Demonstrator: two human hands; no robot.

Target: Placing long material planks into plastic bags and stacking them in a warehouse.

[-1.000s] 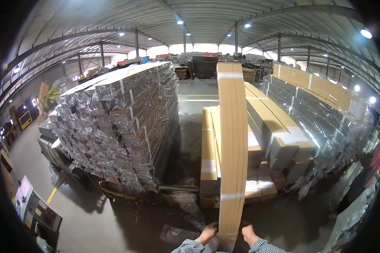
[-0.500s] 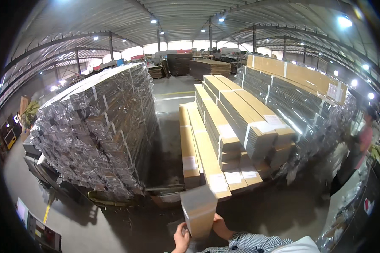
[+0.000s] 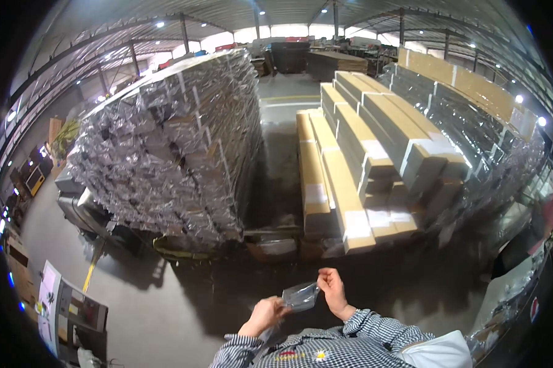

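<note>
Between my hands a small piece of clear plastic is stretched out in front of my body. It is creased and shiny; whether it is a bag or loose film I cannot tell. My left hand is closed on its left end. At the opposite end the fingers of my right hand pinch its edge, raised a little higher than the left. Beyond my hands, apart from them, lie long strapped cardboard bundles with white labels on their near ends.
A tall plastic-wrapped stack stands to the left. On the right, more long bundles are piled beside another wrapped stack. A cabinet-like unit is at the lower left. Grey floor lies before me.
The grey and tan cardboard piece between my hands has gone from view; clear plastic is now held there. My hands have risen, and the view has tilted downward and swung left.
</note>
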